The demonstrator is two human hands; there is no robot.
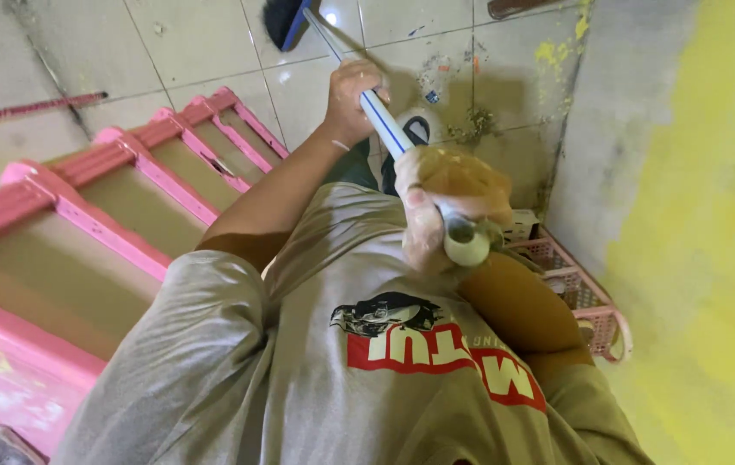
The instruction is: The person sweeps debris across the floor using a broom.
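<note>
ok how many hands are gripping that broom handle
2. The left hand grips the broom handle lower down, toward the brush; the right hand, in a thin clear plastic glove, grips the top end near the chest.

Left hand (352, 99) wrapped around the white pole (385, 125) partway down; right hand (449, 215), in a clear plastic glove, gripping near its capped top end. Dark brush head (286, 21) on the tiled floor (204, 52), beside pink steps (126, 172). Pink basket (587, 297) against the yellow wall (703, 215).

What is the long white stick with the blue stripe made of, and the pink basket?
The long white stick with the blue stripe looks like smooth painted metal or plastic; it shines, so either fits. The pink lattice basket looks like moulded plastic, given its even grid of holes.
</note>
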